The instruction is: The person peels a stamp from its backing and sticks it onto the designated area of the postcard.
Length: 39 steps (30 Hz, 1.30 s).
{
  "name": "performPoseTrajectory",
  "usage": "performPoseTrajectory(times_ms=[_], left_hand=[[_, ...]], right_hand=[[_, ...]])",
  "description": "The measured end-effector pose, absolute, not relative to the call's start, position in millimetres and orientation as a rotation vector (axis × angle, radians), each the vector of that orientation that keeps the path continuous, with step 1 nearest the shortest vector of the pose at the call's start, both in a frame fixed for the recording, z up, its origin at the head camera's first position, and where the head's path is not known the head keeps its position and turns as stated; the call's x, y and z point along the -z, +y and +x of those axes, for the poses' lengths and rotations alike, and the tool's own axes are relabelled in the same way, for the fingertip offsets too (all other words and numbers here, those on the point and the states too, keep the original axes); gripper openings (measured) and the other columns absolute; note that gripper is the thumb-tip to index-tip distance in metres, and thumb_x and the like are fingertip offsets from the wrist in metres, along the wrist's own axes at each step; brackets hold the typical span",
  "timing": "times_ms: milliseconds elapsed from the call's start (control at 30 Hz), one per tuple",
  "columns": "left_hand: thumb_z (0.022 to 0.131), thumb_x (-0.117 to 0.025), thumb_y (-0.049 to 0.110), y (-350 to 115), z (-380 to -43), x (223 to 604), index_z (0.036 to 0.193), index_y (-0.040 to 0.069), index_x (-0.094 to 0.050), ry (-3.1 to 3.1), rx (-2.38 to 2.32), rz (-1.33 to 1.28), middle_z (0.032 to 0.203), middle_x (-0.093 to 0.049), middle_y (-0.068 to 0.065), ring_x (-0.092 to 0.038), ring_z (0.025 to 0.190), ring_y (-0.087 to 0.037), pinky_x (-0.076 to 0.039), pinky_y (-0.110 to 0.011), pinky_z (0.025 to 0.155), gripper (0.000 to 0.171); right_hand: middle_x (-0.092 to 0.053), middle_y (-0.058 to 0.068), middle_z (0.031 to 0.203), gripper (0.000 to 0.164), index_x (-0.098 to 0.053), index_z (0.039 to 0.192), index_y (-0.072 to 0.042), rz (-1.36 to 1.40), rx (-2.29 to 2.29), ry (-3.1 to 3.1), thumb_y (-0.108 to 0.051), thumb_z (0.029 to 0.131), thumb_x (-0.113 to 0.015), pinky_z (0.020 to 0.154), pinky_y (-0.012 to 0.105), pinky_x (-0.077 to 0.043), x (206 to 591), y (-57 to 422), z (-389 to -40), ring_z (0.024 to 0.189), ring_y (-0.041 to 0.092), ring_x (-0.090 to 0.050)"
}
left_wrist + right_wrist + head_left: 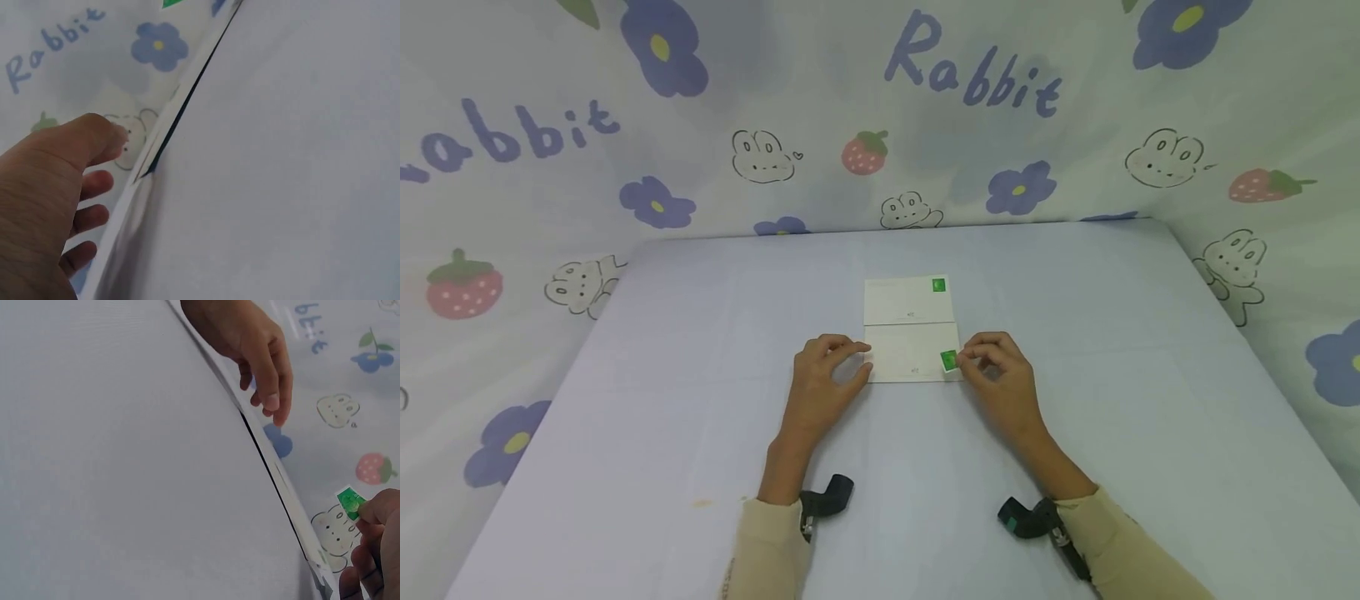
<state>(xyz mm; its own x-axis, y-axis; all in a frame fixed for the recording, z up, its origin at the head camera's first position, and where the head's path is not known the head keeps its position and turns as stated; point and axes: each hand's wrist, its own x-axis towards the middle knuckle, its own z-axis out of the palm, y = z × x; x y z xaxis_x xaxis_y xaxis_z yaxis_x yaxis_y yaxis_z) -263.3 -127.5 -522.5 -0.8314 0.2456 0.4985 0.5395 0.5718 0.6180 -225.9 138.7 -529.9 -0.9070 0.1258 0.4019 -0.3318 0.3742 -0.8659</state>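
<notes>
Two white envelopes lie edge to edge, the upper envelope [895, 302] farther from me and the lower envelope [898, 353] nearer. A green stamp [938, 285] sits in the upper one's top right corner. My right hand [1007, 382] pinches another green stamp [949, 360] between thumb and finger, over the right end of the lower envelope. In the right wrist view this stamp [350, 502] juts out past the fingertips. My left hand [820, 382] is at the lower envelope's left edge, thumb and index fingertip apart beside it, the other fingers loosely bent.
A white cloth covers the table [1112, 333] beneath the envelopes. Behind it hangs a curtain [820, 100] printed with rabbits, strawberries and flowers. Black wrist cameras are strapped on both forearms, the left camera [831, 496] and the right camera [1030, 518], near the tabletop.
</notes>
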Motion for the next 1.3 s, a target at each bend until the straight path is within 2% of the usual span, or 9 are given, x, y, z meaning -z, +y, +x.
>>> performPoseTrajectory(times_ms=[200,533,700,1000,1300], left_hand=[[0.085,-0.081,0.012,-133,-267,527,0.107,0.010,-0.077,-2.472,1.171,-0.641,0.112,-0.062,-0.007,-0.053,0.101,-0.027,-0.037,-0.045,0.090,0.022],[0.085,-0.082,0.017,-132,-268,529,0.106,0.013,-0.077,-2.617,1.076,-0.591,0.117,-0.059,-0.005,-0.050,0.108,-0.027,-0.035,-0.051,0.096,0.022],[0.085,-0.082,0.016,-131,-266,527,0.105,0.013,-0.076,-2.630,1.049,-0.581,0.117,-0.059,-0.005,-0.050,0.108,-0.028,-0.036,-0.049,0.093,0.021],[0.084,-0.082,0.016,-132,-266,529,0.104,0.013,-0.077,-2.615,1.050,-0.589,0.116,-0.060,-0.005,-0.051,0.109,-0.028,-0.036,-0.050,0.093,0.020],[0.084,-0.082,0.016,-133,-267,528,0.103,0.013,-0.077,-2.600,1.058,-0.595,0.115,-0.061,-0.005,-0.051,0.108,-0.028,-0.036,-0.048,0.090,0.020]], right_hand=[[-0.062,0.002,0.110,0.005,-0.075,0.090,-0.003,0.154,-1.548,-2.216,-0.009,0.090,-0.076,0.077,0.028,-0.047,531,141,-229,0.094,0.017,-0.056],[-0.062,0.000,0.110,0.007,-0.075,0.091,-0.003,0.047,-1.514,-2.260,-0.010,0.091,-0.074,0.079,0.028,-0.046,529,148,-236,0.094,0.014,-0.055],[-0.061,0.000,0.111,0.010,-0.074,0.091,-0.002,-0.010,-1.510,-2.295,-0.011,0.092,-0.073,0.081,0.027,-0.046,529,149,-242,0.094,0.014,-0.055],[-0.057,0.001,0.117,0.015,-0.075,0.096,-0.003,-0.059,-1.495,-2.372,-0.017,0.092,-0.075,0.087,0.026,-0.047,531,152,-263,0.106,0.015,-0.053],[-0.059,0.003,0.116,0.018,-0.076,0.094,-0.001,-0.185,-1.502,-2.426,-0.018,0.090,-0.077,0.092,0.034,-0.046,528,145,-276,0.113,0.019,-0.047]])
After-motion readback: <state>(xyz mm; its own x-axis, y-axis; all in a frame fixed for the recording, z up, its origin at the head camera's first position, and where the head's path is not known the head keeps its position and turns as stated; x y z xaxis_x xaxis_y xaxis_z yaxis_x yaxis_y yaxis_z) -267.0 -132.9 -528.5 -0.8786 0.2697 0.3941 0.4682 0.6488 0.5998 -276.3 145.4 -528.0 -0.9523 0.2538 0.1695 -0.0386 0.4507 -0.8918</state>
